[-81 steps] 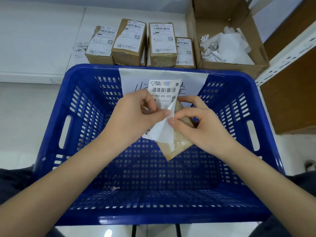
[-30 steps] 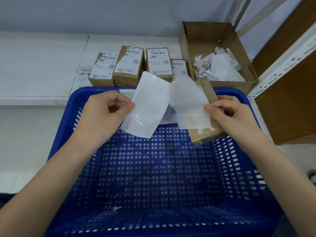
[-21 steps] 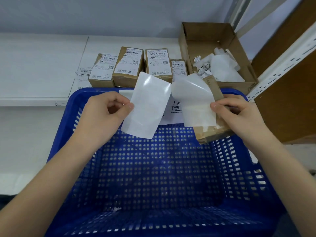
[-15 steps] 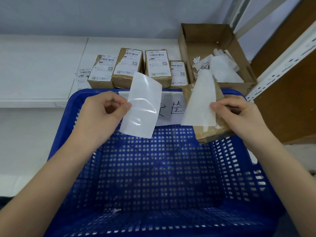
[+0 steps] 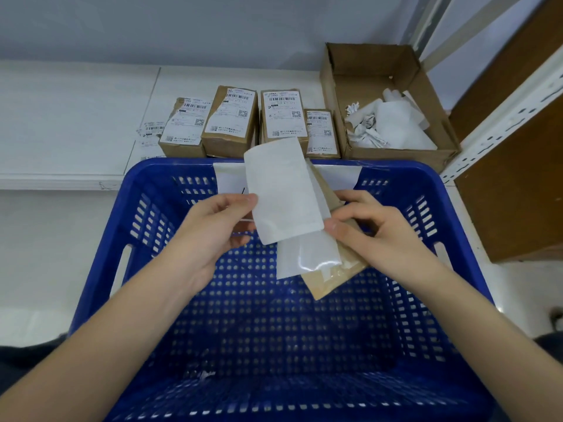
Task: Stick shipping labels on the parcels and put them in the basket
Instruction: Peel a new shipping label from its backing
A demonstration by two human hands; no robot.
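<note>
Over the blue basket (image 5: 411, 172) my two hands meet around a flat brown parcel (image 5: 333, 278) and two blank white sheets. My left hand (image 5: 210, 236) pinches the left edge of the matte upper sheet (image 5: 283, 193), which stands upright and covers the parcel's top. A glossy sheet (image 5: 307, 254) lies lower, against the parcel's face. My right hand (image 5: 374, 229) grips the parcel from the right, thumb at the sheets' right edge. No printed side of either sheet shows. The basket holds no parcels.
Several labelled brown parcels (image 5: 228, 126) stand in a row on the white shelf behind the basket, with loose labels (image 5: 149, 132) to their left. An open cardboard box (image 5: 335, 86) of crumpled white paper sits at the back right. A white metal upright (image 5: 502, 111) stands right.
My hands were apart, each with one white sheet. They have come together, the sheets now overlap on the parcel, and the parcel has dropped lower over the basket.
</note>
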